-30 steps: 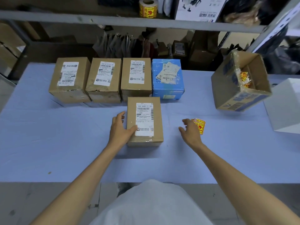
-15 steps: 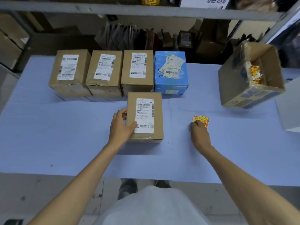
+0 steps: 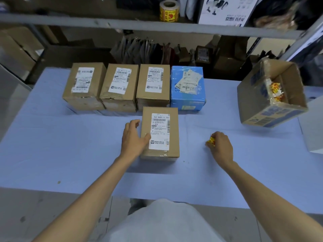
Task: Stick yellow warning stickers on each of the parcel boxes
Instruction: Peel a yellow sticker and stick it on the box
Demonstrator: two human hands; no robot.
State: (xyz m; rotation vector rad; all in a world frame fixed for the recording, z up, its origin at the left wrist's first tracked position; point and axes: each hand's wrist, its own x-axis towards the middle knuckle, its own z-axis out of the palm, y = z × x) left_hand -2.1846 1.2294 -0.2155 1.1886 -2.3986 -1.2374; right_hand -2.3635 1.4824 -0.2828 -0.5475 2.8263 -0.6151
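A brown parcel box [image 3: 160, 133] with a white shipping label lies in the middle of the blue table [image 3: 52, 145]. My left hand [image 3: 133, 138] grips its left side, thumb on top. To the right, my right hand [image 3: 221, 145] pinches a small yellow and red warning sticker [image 3: 210, 141] just above the table. Behind stand three brown parcel boxes, left [image 3: 83, 86], middle [image 3: 119, 87] and right [image 3: 153, 86], with a blue parcel box [image 3: 187, 88] at the row's right end.
An open cardboard box [image 3: 271, 95] with yellow sticker scraps inside sits tilted at the right. A white box [image 3: 312, 126] stands at the far right edge. A roll of yellow stickers [image 3: 169, 11] rests on the shelf above.
My right hand reached the sticker lying on the table, closed its fingers on it and drew it slightly toward me. My left hand kept its hold on the near parcel box.
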